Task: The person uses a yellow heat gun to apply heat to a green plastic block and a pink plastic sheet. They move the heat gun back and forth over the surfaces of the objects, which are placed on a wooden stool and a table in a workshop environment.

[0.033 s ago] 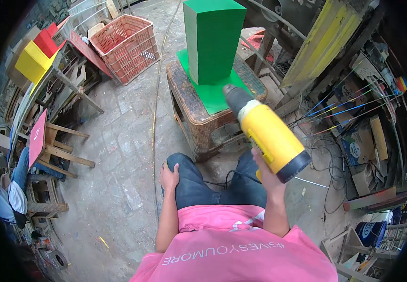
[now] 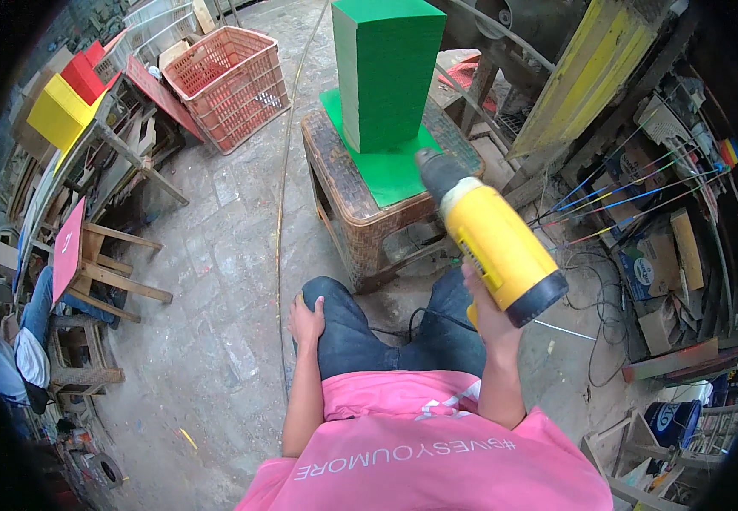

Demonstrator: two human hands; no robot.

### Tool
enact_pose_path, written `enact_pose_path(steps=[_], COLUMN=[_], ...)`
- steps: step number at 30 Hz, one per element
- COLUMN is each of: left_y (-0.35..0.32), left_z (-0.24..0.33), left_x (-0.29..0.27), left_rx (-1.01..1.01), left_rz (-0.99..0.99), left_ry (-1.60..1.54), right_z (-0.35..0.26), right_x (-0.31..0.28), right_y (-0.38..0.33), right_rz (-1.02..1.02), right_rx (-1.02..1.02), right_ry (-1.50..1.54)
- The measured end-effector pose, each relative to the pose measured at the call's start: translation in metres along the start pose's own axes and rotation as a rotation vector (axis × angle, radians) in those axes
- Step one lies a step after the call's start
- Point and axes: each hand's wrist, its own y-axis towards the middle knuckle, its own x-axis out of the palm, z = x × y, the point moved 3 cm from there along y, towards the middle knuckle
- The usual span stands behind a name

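Observation:
My right hand (image 2: 490,319) is wrapped around the grip of a yellow and black power drill (image 2: 498,238). The drill is raised above my right thigh, its dark chuck pointing forward and left at a green block-shaped piece (image 2: 393,81). That piece stands upright on a flat green base (image 2: 386,183), which lies on a worn wooden stool (image 2: 369,220) in front of my knees. The chuck seems apart from the green piece. My left hand (image 2: 307,319) rests open on my left knee, thumb apart from the fingers and nothing in it.
A red plastic crate (image 2: 231,94) stands on the stone floor at the far left. Nearer on that side is a pink-topped wooden stool (image 2: 69,247), beside a person's jeans leg (image 2: 37,302). A black cable (image 2: 612,319) curls at right, near a cluttered shelf (image 2: 675,353).
The drill and my right hand have shifted slightly to the right, taking the chuck a little away from the green base. My left hand and the green piece have stayed put.

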Motion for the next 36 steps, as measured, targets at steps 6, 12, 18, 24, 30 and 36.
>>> enact_pose_path(steps=[6, 12, 18, 24, 30, 36], left_y=[-0.009, -0.011, -0.013, -0.011, -0.012, -0.013], left_z=[0.010, 0.011, 0.015, 0.012, 0.013, 0.013], left_x=[-0.013, -0.015, -0.014, -0.010, -0.012, -0.011], left_rx=[0.015, 0.015, 0.022, 0.030, 0.020, 0.005], left_rz=[0.017, 0.016, 0.018, 0.029, 0.008, 0.010], left_ry=[0.019, -0.019, -0.003, -0.001, 0.005, 0.024], right_z=[0.001, 0.005, -0.002, -0.016, -0.003, -0.023], right_x=[-0.012, -0.007, 0.019, 0.022, -0.013, -0.039], right_y=[0.018, 0.020, -0.001, -0.010, 0.010, 0.028], right_rz=[0.203, 0.124, -0.093, -0.272, -0.041, 0.239], right_rx=[0.097, -0.007, -0.199, -0.390, 0.064, 0.084], right_ry=[0.168, -0.005, -0.117, -0.203, 0.080, 0.095])
